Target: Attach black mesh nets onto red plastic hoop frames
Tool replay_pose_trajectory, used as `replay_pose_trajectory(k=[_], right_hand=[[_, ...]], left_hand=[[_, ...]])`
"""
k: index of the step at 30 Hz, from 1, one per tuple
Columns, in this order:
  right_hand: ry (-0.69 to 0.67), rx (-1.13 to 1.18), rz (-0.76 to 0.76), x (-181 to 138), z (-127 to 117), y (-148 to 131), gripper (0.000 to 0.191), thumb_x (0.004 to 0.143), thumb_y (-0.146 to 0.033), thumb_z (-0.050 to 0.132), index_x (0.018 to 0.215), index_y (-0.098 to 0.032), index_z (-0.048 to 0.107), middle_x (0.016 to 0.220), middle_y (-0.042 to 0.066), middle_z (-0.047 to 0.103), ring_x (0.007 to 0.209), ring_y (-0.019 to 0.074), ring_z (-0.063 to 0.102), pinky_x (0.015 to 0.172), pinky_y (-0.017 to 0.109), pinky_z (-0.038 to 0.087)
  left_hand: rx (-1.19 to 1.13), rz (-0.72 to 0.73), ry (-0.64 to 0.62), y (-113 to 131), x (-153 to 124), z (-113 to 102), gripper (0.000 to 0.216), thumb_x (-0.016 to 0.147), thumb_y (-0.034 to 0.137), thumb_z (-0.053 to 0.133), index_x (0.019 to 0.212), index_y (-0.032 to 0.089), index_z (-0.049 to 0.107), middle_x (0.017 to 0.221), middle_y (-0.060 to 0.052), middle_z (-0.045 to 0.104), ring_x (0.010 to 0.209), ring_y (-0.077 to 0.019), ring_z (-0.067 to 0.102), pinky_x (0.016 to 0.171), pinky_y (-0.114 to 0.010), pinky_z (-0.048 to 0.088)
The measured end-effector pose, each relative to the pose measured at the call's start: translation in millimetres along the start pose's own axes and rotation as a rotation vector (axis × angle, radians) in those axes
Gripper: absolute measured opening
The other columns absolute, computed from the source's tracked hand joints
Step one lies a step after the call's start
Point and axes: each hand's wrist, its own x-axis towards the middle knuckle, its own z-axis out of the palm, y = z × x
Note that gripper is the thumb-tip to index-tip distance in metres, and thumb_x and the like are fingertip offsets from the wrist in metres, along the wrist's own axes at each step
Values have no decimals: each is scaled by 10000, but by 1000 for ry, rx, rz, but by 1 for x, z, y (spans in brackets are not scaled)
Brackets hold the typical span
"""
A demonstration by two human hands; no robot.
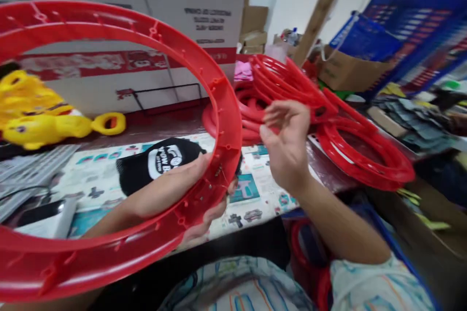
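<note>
A large red plastic ring fills the left of the view, held up close to the camera. My left hand reaches through it and is closed on its right rim, thumb on the inside and fingers behind. My right hand is raised just right of the ring, fingers curled and pinched together; whether anything small is between them is not clear. Behind that hand lies a pile of several more red rings on the table.
A printed paper sheet covers the table. A black pouch with a white logo lies on it. Yellow plastic toys sit at left, white cartons behind, blue crates and a cardboard box at right.
</note>
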Motion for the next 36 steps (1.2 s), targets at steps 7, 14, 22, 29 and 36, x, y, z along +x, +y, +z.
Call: replay_pose_trajectory(k=[7, 14, 22, 29, 36], right_hand=[[-765, 894, 776, -44, 58, -16, 516, 767, -575, 792, 1016, -185, 563, 730, -9, 633, 644, 129, 614, 598, 232, 482], [-631, 472, 401, -9, 60, -8, 193, 886, -349, 703, 848, -160, 701, 719, -9, 624, 608, 97, 506, 569, 221, 391], [-615, -127, -593, 35, 52, -4, 282, 989, -239, 544, 806, -158, 742, 649, -24, 435, 579, 103, 374, 528, 243, 262], [-628, -129, -788, 58, 47, -13, 330, 989, -218, 524, 685, -177, 646, 635, -43, 361, 557, 97, 273, 514, 265, 185], [-578, -198, -814, 59, 50, -8, 396, 1038, -272, 464, 712, -154, 657, 629, -34, 390, 570, 108, 334, 524, 269, 253]], left_hand=[[137, 345, 392, 5, -23, -23, 417, 942, 626, 472, 1054, 224, 473, 621, 22, 629, 400, -111, 536, 398, -188, 459], [349, 445, 522, 7, -20, -40, 290, 1000, 512, 407, 1077, 232, 420, 673, 16, 667, 446, -158, 611, 440, -249, 524], [261, 422, 595, 4, -8, -46, 407, 921, 610, 527, 1092, 276, 370, 711, 13, 692, 481, -210, 663, 450, -310, 561], [12, 468, 534, 5, -7, -33, 328, 849, 496, 646, 990, 226, 524, 651, -5, 692, 477, -229, 673, 408, -284, 531], [-141, 527, 638, 10, 2, -32, 260, 860, 412, 618, 959, 175, 659, 776, -29, 718, 608, -209, 702, 525, -306, 594]])
